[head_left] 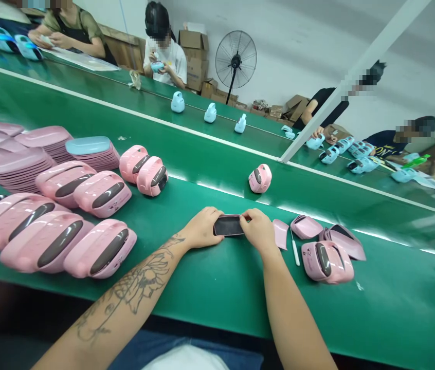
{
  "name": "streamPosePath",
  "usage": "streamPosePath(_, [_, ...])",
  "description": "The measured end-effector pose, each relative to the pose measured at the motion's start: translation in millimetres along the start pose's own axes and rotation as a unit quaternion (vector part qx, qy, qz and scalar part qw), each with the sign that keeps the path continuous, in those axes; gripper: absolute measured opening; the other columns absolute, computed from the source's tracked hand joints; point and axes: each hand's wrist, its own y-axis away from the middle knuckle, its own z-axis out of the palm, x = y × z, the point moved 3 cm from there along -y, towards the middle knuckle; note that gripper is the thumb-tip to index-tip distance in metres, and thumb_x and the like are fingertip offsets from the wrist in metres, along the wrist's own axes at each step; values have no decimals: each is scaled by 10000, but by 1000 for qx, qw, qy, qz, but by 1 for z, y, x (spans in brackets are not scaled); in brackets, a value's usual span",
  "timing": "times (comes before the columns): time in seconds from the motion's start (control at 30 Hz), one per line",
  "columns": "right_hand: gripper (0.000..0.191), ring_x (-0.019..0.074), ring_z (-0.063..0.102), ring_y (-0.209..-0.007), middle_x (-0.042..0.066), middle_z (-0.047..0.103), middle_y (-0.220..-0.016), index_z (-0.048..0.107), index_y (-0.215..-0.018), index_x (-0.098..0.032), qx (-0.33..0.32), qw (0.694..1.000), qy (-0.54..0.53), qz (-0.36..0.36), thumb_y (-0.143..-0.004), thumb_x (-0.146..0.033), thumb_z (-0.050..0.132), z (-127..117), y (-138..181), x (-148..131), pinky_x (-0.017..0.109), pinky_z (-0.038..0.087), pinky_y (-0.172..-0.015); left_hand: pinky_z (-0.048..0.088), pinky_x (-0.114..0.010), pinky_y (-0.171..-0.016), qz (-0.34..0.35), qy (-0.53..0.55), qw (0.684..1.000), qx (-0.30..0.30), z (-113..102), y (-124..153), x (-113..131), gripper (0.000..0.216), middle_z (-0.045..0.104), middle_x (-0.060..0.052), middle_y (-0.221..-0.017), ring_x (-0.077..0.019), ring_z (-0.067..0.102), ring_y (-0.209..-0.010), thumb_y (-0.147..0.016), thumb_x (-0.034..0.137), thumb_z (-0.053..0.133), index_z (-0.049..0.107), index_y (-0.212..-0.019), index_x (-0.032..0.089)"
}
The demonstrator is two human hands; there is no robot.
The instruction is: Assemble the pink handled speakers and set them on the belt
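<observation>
Between my two hands is a shallow pink tray-like part [228, 226] with a dark inside, held just over the green table. My left hand [204, 228] grips its left end, fingers along the far edge and thumb at the near edge. At the opposite end, my right hand [256, 227] pinches the rim. Right of that hand lie a loose pink panel [280, 234] and a white-handled screwdriver-like tool [295, 249]. Beyond them are a pink curved part [306, 226], a few stacked pink parts [344, 240] and a pink handled housing [327, 262] with a dark window.
Several pink housings [100, 246] and stacks of pink panels [13, 169] crowd the left, one stack topped by a blue panel [88, 145]. A lone pink housing [259, 178] stands ahead. Across a white rail [186, 131], blue housings [178, 102] line the far side, where several people sit.
</observation>
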Motion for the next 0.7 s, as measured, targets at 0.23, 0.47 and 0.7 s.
streamPosePath(0.23, [196,202,607,-811,47,700,-867,661,-749,-236,40,999,-10,-32,-922,-265,573,-4,5,-7,313,373,-717,535,-534,-1099,2,1,1000,12,2,0,1,554,659,-161,-1253,-361,620,-1221,-736,291,787,638,-1252,155])
streamPosePath(0.47, [140,223,622,-780,36,714,-789,673,-733,-245,42,986,-160,37,-843,-328,646,-16,1,2,335,444,-749,514,-540,-1151,13,37,998,49,-4,0,5,630,622,-168,-1354,-359,606,-1296,-762,288,777,611,-1360,182])
streamPosePath(0.7, [475,198,593,-520,14,690,-655,681,-876,-229,-74,881,-453,112,-880,-690,566,-13,4,-8,345,520,-536,467,-494,-1229,27,83,988,131,-15,5,14,739,553,-159,-1465,-330,555,-1404,-764,323,780,557,-1459,206])
